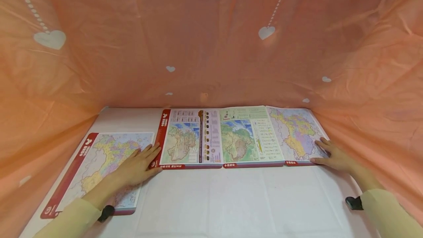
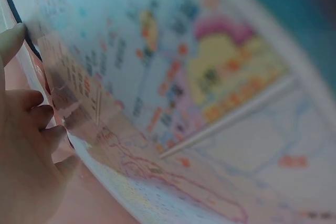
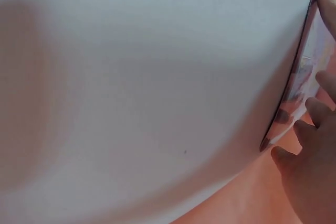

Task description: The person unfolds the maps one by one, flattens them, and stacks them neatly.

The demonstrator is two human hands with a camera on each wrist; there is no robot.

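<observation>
My left hand [image 1: 137, 166] lies flat on the loose map board [image 1: 102, 164], fingers reaching its right edge, pinning it beside the row. My right hand [image 1: 332, 155], fingers straight, presses the rightmost map board [image 1: 297, 135] of three lined up edge to edge on the white counter [image 1: 231, 201], inside orange heart-print cloth [image 1: 132, 47].

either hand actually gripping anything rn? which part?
Nothing gripped. Left hand rests flat on the left map board; right hand lies flat on the right end of the folded-out map.
</observation>
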